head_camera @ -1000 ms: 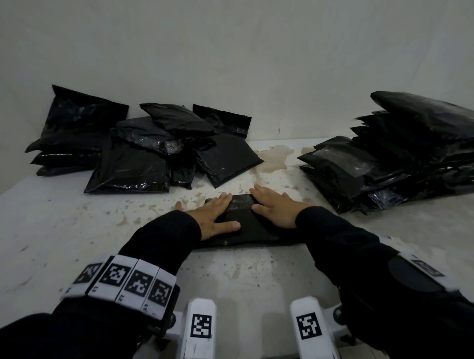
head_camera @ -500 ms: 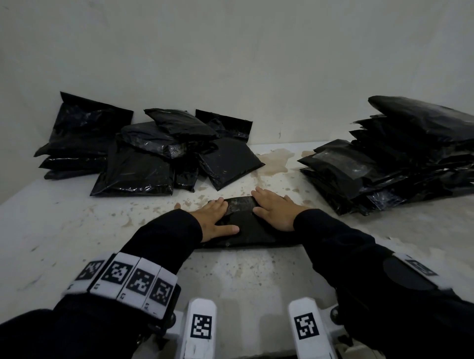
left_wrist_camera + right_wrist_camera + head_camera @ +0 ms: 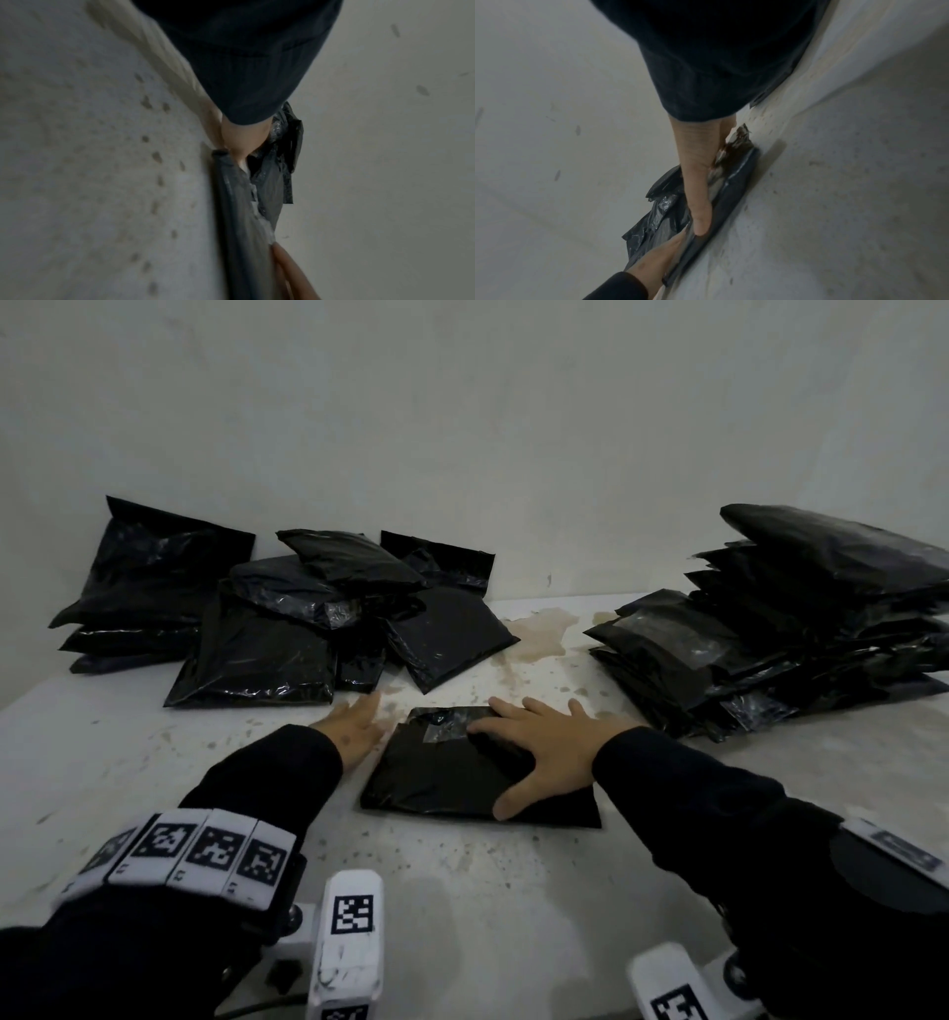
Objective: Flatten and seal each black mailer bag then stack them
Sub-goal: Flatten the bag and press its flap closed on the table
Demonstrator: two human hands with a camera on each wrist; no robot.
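Mailer bag (image 3: 462, 778) lies flat under the spread, pressing right hand (image 3: 544, 752), left hand (image 3: 354, 726) open just beside its edge; uneven pressure could likely wrinkle the folded flap, spoiling the seal.

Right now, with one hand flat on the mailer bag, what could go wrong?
1. Only the right hand presses the bag; the left hand is beside it on the table, so the bag may slide.
2. The flap near the clear tape looks wrinkled and may seal crookedly.
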